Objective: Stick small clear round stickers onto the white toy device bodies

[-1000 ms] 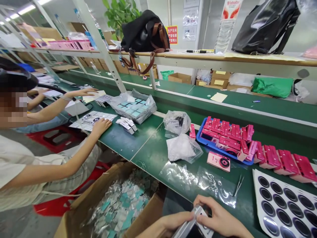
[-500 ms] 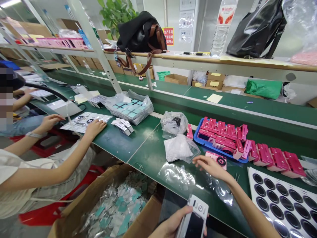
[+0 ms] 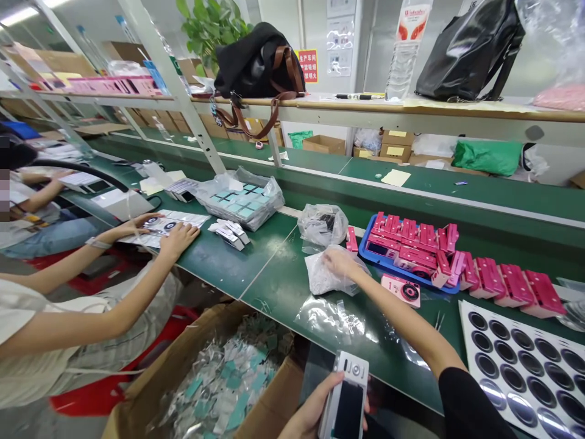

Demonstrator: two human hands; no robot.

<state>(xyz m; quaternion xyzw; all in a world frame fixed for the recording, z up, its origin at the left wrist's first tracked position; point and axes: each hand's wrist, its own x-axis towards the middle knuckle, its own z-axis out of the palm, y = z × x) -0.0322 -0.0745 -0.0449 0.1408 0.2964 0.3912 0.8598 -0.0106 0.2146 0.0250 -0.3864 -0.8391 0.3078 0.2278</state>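
Note:
Low at the front, over the table's near edge, my left hand [image 3: 315, 402] is closed around a silver compact camera [image 3: 350, 399], its dark screen and round button pad facing up. My right hand [image 3: 340, 263] reaches across the table to a clear plastic bag of small white pieces [image 3: 322, 281]; its fingertips dip into the bag and are hidden, so their grip does not show. A pink camera [image 3: 401, 290] with a black lens ring lies to the right of that bag. Just behind sits a second plastic bag [image 3: 322, 225] with dark parts inside.
A blue tray [image 3: 384, 262] holds several pink cameras, with more lined up to its right. A sheet of black round stickers [image 3: 516, 360] lies at the right. Below the table stands a carton [image 3: 269, 399] of plastic scraps. At the left, a co-worker's hands [image 3: 176, 241] rest on a sheet.
My right hand has moved left and away from me, from above the table near the pink camera into the bag of white pieces. My left hand and the silver camera have shifted slightly left.

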